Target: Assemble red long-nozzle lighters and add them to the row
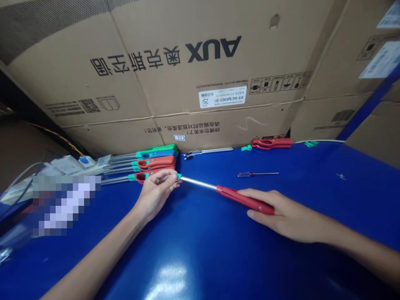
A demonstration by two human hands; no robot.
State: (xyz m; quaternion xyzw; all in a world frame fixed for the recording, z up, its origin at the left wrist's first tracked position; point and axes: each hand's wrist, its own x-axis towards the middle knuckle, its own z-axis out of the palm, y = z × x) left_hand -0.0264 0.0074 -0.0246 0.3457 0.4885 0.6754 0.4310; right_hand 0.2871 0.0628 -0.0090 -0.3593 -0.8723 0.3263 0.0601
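Before the brown cardboard box (175, 98), the left hand (156, 192) pinches a green plastic tip (179, 176); the right hand (289, 216) clasps the red plastic handle (237, 198), seemingly for tip work, next needing steadiness.

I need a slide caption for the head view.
Left hand pinching the green tip, right hand holding the red handle.

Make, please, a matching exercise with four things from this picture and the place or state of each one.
1. left hand
2. right hand
3. screwdriver
4. cardboard

A. lies on the blue surface, untouched
B. grips the red handle
C. stands upright, its large print upside down
D. at the green piece on the metal rod's end

Pairs: 1-D; 2-B; 3-A; 4-C
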